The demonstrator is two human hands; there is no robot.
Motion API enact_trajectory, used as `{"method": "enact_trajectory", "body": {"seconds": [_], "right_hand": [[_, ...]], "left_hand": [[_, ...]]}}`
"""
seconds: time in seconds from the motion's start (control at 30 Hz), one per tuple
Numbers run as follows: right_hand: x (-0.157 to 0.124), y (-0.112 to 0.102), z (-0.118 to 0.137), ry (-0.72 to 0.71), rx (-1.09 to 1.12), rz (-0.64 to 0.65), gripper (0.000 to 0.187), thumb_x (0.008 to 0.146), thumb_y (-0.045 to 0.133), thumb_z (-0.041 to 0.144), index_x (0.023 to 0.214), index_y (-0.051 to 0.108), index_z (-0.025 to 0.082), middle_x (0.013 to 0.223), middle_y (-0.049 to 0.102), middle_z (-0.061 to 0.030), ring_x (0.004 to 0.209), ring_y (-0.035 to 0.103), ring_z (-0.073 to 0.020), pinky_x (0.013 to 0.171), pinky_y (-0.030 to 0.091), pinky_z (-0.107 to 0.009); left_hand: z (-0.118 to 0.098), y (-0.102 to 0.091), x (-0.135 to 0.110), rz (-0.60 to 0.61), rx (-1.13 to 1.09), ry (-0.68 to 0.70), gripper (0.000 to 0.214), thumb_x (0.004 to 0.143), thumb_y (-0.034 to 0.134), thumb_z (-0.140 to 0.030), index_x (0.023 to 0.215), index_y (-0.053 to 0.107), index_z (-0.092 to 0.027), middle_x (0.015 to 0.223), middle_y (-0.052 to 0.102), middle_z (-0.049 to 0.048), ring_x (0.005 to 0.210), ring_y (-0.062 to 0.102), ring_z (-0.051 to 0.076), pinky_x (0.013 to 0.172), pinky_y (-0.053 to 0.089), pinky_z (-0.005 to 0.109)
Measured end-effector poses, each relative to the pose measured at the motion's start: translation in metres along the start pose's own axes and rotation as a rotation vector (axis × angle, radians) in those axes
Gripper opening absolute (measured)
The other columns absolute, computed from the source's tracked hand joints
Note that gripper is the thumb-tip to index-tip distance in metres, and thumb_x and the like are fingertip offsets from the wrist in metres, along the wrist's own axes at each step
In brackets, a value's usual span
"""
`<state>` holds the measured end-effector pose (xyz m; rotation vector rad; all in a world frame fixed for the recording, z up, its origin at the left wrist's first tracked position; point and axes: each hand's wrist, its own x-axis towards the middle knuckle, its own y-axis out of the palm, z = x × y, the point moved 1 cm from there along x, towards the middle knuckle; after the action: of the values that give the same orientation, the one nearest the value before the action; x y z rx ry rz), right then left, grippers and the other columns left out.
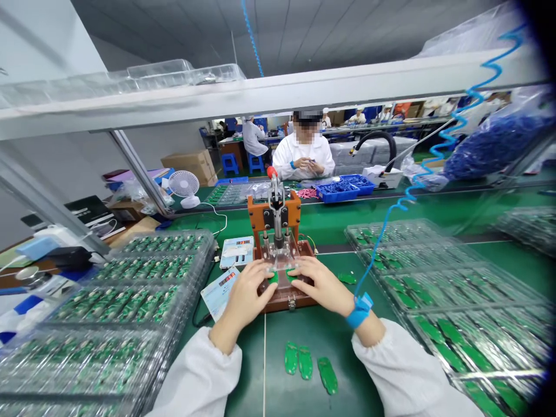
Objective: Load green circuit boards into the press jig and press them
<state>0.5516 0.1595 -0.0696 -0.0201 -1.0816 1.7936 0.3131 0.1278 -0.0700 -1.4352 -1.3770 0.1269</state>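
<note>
White sleeves (197, 376), one pair, entering from seven and five o'clock. Loose boards (305, 363), three, green, on the bench (274, 389) at six o'clock: two just beside each other, one slightly apart. Press (256, 215), one, orange and brown, at centre; red knob (271, 172) topping its lever, no hand on it. Seated boards, two, green, at the near side of the press: left board (273, 278) and right board (290, 275). Left hand (247, 292), fingers and thumb narrowly parted about the left board; right hand (324, 286), much the same at the right board, blue strap (359, 311) on its wrist. Whether either pinches or merely rests, I cannot tell from my feed. Stray board (347, 278), one, near the right hand at four o'clock. Progress, by my judgement: mid-run, two boards placed in the press, four lying outside it; left trays (185, 307), eight to nine o'clock, well filled; right trays (434, 266), three to four, partly filled. Which trays hold finished pieces I cannot tell. Edges and room: widest passage toward six o'clock, between the tray stacks; tighter at eight, where a meter (221, 289) stands just beside the left hand; coiled cord (382, 231) rising from the strap toward two; shelf (260, 92) crossing overhead at twelve.
</note>
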Motion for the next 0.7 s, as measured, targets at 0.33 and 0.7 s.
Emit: {"method": "enact_trajectory", "body": {"seconds": [0.33,0.7], "right_hand": [[0.058,-0.078,0.013,0.115,0.066,-0.472,0.034,0.102,0.049,0.045,0.119,0.068,0.022,0.126,0.07,-0.0105,0.118,0.064,-0.0269,0.102,0.052,-0.046],[0.217,-0.104,0.067,0.14,0.264,-0.239,0.04,0.104,0.045,0.039,0.097,0.074,0.013,0.096,0.078,-0.012,0.097,0.073,-0.0247,0.094,0.056,-0.04]], "left_hand": [[-0.036,0.007,-0.019,-0.162,-0.079,0.194,0.016,0.099,0.059,-0.029,0.109,0.066,-0.02,0.109,0.074,0.011,0.102,0.066,0.027,0.09,0.056,0.047],[-0.054,0.035,-0.029,0.365,-0.158,0.213,0.034,0.091,0.072,-0.041,0.117,0.07,-0.02,0.144,0.061,0.0106,0.137,0.052,0.035,0.114,0.047,0.055]]}}
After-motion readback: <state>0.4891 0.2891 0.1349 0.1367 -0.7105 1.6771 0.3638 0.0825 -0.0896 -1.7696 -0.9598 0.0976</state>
